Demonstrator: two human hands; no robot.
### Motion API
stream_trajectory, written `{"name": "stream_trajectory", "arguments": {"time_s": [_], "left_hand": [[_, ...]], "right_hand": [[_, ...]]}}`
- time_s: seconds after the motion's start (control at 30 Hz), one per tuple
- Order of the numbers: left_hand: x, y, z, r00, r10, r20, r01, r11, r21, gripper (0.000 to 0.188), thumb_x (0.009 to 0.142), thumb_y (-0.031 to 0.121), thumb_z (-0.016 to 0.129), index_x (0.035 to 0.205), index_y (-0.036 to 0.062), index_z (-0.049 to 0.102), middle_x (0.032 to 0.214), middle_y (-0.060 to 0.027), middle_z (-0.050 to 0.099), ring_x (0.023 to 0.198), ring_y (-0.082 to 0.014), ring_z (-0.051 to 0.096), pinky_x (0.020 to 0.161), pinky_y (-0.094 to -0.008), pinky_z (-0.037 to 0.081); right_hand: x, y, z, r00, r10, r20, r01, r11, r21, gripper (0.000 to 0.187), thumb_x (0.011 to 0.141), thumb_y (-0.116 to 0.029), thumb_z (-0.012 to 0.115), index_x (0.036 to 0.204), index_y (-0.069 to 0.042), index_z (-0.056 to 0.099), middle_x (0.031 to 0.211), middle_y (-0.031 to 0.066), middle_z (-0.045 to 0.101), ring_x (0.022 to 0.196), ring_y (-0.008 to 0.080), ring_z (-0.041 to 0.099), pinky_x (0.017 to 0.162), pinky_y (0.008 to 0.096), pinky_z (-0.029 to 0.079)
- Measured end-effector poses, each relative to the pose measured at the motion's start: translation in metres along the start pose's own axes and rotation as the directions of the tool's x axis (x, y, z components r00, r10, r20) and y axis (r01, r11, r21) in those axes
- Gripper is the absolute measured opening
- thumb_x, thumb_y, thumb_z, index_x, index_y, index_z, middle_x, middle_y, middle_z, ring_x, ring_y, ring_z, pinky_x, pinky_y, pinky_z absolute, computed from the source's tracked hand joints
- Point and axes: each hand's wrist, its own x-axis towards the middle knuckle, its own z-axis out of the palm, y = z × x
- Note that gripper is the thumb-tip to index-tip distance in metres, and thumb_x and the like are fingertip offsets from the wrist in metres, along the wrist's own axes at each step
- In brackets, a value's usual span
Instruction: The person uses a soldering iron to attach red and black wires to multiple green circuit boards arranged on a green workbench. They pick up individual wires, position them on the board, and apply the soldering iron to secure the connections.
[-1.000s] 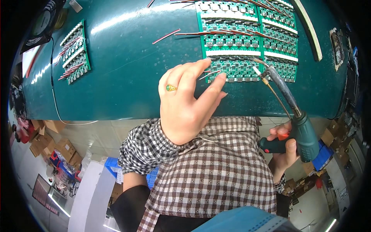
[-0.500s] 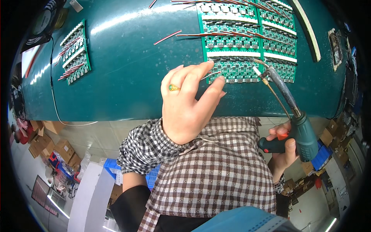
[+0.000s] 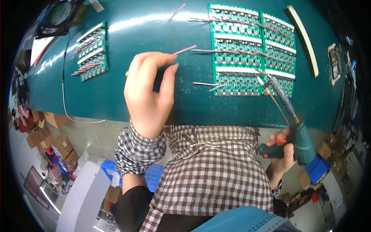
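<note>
My left hand hovers above the green table with thumb and forefinger apart. A short red-and-white wire lies at its fingertips, one end hidden behind the forefinger. My right hand grips a soldering gun with a dark green body and a red trigger, fingers wrapped round its handle. The gun's metal tip and thin feed tube reach over the lower part of the green circuit boards. Another wire sticks out from the boards' lower left corner, and more wires lie across the upper rows.
A smaller group of circuit boards with wires sits at the left, beside a black fan and a thin cable. A pale curved strip and a worn metal holder lie at the right. One loose wire rests farther back.
My left hand has let go of the wire at the boards' lower left corner and moved left to the loose wire. The right hand still holds the soldering gun. The whole view has shifted slightly.
</note>
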Motion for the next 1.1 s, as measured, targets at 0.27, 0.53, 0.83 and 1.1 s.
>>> {"name": "stream_trajectory", "arguments": {"time_s": [0.27,0.53,0.83,1.1], "left_hand": [[0.039,-0.006,-0.003,0.976,-0.009,0.220,-0.005,0.998,0.065,0.014,0.085,0.005,0.075,0.097,0.0023,0.067,0.094,-0.0085,0.063,0.079,-0.0221,0.060,0.073,-0.0343,0.050],[0.043,-0.022,0.013,0.952,0.038,0.305,-0.059,0.996,0.061,0.012,0.087,0.008,0.075,0.093,0.0028,0.066,0.092,-0.0097,0.060,0.085,-0.0256,0.060,0.078,-0.0362,0.050],[0.006,0.039,0.012,0.971,0.184,0.151,-0.167,0.979,-0.119,0.009,0.088,-0.002,0.073,0.094,0.0017,0.068,0.086,-0.0091,0.069,0.075,-0.0187,0.067,0.069,-0.0282,0.055],[-0.012,0.042,0.029,0.856,0.341,0.388,-0.399,0.914,0.076,0.021,0.078,-0.001,0.073,0.098,0.0040,0.069,0.092,-0.0067,0.066,0.078,-0.0239,0.068,0.067,-0.0337,0.056]], "right_hand": [[0.012,0.000,0.000,0.999,-0.036,0.030,0.035,0.999,0.014,0.048,0.093,-0.030,0.070,0.117,0.011,0.059,0.097,0.0172,0.066,0.079,0.0277,0.072,0.065,0.0372,0.063],[0.014,0.000,-0.003,0.997,-0.051,0.054,0.048,0.998,0.047,0.047,0.094,-0.029,0.070,0.118,0.011,0.059,0.099,0.0174,0.066,0.081,0.0288,0.072,0.066,0.0373,0.063],[0.009,-0.001,-0.006,0.999,-0.010,0.051,0.008,1.000,0.025,0.046,0.091,-0.029,0.072,0.113,0.011,0.062,0.101,0.0197,0.066,0.081,0.0299,0.073,0.066,0.0385,0.063],[0.001,0.002,-0.010,0.999,-0.037,0.028,0.035,0.997,0.068,0.044,0.092,-0.026,0.072,0.112,0.011,0.063,0.099,0.0197,0.066,0.083,0.0309,0.073,0.066,0.0375,0.063]]}}
